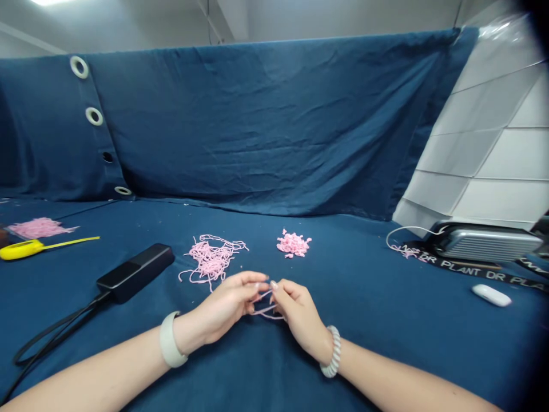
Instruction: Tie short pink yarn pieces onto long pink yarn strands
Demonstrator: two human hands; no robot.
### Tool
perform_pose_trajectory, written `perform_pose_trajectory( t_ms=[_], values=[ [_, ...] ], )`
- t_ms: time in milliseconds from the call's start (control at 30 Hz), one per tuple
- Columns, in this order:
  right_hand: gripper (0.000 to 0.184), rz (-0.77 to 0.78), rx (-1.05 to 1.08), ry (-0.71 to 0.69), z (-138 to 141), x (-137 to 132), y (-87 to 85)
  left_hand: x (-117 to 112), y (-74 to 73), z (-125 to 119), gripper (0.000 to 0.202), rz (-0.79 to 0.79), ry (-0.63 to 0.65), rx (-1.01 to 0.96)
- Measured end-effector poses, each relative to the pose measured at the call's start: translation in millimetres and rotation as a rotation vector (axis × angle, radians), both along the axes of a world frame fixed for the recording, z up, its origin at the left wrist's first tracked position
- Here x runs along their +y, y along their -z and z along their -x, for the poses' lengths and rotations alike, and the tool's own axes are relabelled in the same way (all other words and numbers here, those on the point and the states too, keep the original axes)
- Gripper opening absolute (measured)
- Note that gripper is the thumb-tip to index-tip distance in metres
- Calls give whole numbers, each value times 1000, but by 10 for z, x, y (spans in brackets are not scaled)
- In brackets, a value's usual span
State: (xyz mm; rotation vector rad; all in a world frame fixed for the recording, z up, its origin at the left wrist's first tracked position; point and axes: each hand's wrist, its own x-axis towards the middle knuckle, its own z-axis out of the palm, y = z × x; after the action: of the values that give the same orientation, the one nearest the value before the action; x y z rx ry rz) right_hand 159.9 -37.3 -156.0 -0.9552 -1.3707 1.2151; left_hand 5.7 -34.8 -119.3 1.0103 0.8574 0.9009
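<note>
My left hand [227, 306] and my right hand [298, 315] meet over the blue cloth near the front, fingertips pinched together on a thin pink string [265, 311] looped between them. Just beyond the hands lies a loose tangle of pink strings [212, 258]. To its right sits a small heap of pink knotted pieces [293, 244]. A pale band is on my left wrist and a white coil bracelet on my right.
A black power bank [135, 272] with a cable lies at the left. Farther left are a yellow tape measure [26, 248] and another pink pile [38, 228]. At the right are a silver case [484, 241], a printed black strap and a small white device [491, 294].
</note>
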Motion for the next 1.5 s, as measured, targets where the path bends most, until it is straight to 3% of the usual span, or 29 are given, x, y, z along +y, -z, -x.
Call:
perform_pose_trajectory(
  t_ms=[100,200,400,500,667,767,933,1167,1400,1500],
  values=[
    [40,27,38,3,-7,12,-7,-37,79,-36,15,-31,100,159],
    [42,50,51,24,-8,26,-3,-46,163,-61,18,-107,111,250],
    [41,77,0,80,-13,62,12,-13,187,-49,25,-140,30,166],
    [40,72,-54,16,-13,53,-7,6,142,-32,24,-98,-51,106],
    [27,3,-350,-214,7,-32,-39,47,47,11,19,-109,-179,-13],
    [21,-151,-577,-239,33,-88,-45,59,-14,37,20,-98,-225,-74],
    [21,-280,-591,-136,-32,-14,-37,71,-61,64,19,-88,-221,-80],
    [17,-548,-583,133,-372,399,41,88,53,22,26,-3,-87,168],
    [24,-529,-458,251,-338,382,22,37,61,-26,33,22,20,261],
    [30,-443,-384,341,-372,421,31,20,80,-25,30,17,89,257]
  ],
)
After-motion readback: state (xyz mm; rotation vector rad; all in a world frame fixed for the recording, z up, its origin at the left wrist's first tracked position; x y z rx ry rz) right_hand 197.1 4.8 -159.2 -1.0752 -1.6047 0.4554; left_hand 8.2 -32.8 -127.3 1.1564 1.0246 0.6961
